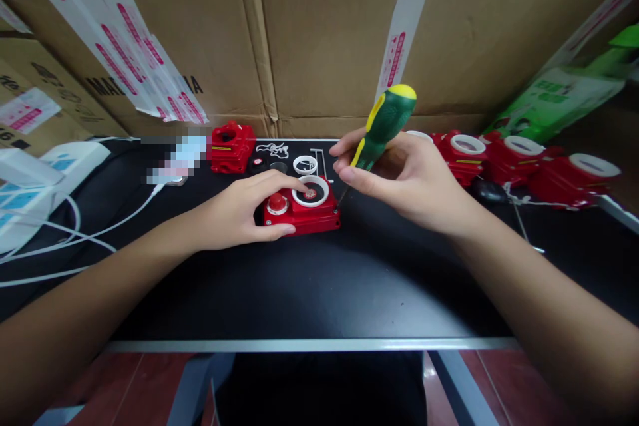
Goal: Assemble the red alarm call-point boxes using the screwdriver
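Grips screwdriver (383, 123) in right hand (414, 176), red housing (312, 221) in left hand (244, 206). Faces cardboard (319, 33) — has cables (50, 277) leftward, red units (504, 161) rightward.

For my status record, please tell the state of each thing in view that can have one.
Left grip: thumb and index finger on the near red unit
Right grip: holding the screwdriver
Screwdriver: tilted, tip by the near red unit's right corner, contact unclear
Near red unit: on the table, white ring on top
Rear left housing: without white ring
Loose ring: lying on the table
Right-side units: in a row
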The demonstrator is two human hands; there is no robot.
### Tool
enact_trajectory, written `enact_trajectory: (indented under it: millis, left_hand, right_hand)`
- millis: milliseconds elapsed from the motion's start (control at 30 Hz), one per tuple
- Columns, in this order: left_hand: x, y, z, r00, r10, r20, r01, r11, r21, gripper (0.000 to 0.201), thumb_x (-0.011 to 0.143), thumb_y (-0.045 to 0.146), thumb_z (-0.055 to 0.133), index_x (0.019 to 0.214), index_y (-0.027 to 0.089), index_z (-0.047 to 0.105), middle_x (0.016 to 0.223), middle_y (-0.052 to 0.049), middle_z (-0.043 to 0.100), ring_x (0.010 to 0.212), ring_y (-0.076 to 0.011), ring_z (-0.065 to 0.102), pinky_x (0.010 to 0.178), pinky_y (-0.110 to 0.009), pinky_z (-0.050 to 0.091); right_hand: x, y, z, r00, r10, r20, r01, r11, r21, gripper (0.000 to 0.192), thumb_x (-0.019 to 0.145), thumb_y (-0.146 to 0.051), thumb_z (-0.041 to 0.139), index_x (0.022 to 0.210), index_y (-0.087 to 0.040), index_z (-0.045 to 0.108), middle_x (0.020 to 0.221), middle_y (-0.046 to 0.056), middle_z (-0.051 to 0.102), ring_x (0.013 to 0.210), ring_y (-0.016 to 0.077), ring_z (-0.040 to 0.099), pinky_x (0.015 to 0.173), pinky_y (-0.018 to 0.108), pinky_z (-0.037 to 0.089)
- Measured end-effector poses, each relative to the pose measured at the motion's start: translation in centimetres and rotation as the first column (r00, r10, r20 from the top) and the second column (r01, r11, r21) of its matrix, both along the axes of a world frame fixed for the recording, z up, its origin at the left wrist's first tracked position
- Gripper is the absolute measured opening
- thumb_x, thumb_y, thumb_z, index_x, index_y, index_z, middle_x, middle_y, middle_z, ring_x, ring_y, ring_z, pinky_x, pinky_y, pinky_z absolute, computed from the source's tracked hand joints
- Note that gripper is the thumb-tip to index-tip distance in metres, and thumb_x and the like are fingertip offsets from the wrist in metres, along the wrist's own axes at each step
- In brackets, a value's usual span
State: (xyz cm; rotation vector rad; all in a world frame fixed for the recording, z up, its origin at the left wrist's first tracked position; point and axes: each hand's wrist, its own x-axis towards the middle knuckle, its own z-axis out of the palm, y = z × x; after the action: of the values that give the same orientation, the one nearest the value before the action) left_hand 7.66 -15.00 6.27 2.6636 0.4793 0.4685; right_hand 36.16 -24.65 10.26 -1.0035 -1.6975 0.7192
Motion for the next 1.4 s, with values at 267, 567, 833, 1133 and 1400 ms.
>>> enact_trajectory:
  millis: [267,567,833,1133,1400]
  left_hand:
    - [-0.1,0.1,-0.1,1.0,-0.004,-0.007,0.005,1.0,0.011,0.056,0.099,0.045,0.078,0.149,0.027,0.059,0.145,-0.007,0.07,0.131,-0.0249,0.071,0.115,-0.036,0.055]
    - [0.0,0.0,0.0,1.0,-0.004,-0.002,0.004,1.0,0.01,0.057,0.099,0.047,0.077,0.149,0.026,0.06,0.145,-0.009,0.071,0.131,-0.0267,0.071,0.114,-0.037,0.056]
    - [-0.1,0.2,-0.2,1.0,-0.012,-0.008,0.012,1.0,0.007,0.056,0.099,0.046,0.078,0.148,0.027,0.059,0.147,-0.008,0.07,0.132,-0.0264,0.07,0.116,-0.036,0.055]
    - [-0.1,0.0,0.0,1.0,0.001,-0.007,-0.001,1.0,0.013,0.059,0.099,0.047,0.078,0.15,0.025,0.059,0.145,-0.009,0.071,0.131,-0.0277,0.071,0.116,-0.039,0.056]
    - [-0.1,0.0,0.1,1.0,-0.016,-0.009,0.016,1.0,0.013,0.054,0.101,0.044,0.077,0.149,0.027,0.059,0.148,-0.008,0.07,0.135,-0.0262,0.069,0.119,-0.037,0.053]
  right_hand:
    - [0.2,0.2,-0.3,0.997,-0.078,-0.019,0.079,0.997,0.026,0.045,0.068,-0.055,0.103,0.093,-0.023,0.084,0.092,0.002,0.077,0.082,0.0202,0.069,0.077,0.035,0.059]
    - [-0.1,-0.4,0.1,0.989,0.075,-0.13,-0.085,0.994,-0.069,0.037,0.084,-0.037,0.095,0.112,-0.021,0.076,0.102,0.004,0.082,0.094,0.0217,0.077,0.092,0.039,0.066]
    - [0.2,-0.3,-0.2,0.993,0.117,-0.019,-0.118,0.991,-0.06,0.026,0.091,-0.044,0.088,0.103,-0.023,0.08,0.109,0.005,0.078,0.103,0.0248,0.074,0.1,0.044,0.062]
    - [0.0,-0.5,-0.2,1.0,-0.029,-0.001,0.029,0.999,0.036,0.042,0.085,-0.058,0.092,0.108,-0.024,0.081,0.11,0.006,0.077,0.098,0.0251,0.072,0.089,0.041,0.063]
    - [0.2,-0.6,0.0,0.991,-0.129,0.022,0.127,0.989,0.078,0.043,0.091,-0.062,0.085,0.114,-0.026,0.08,0.107,0.004,0.074,0.089,0.0222,0.068,0.077,0.037,0.058]
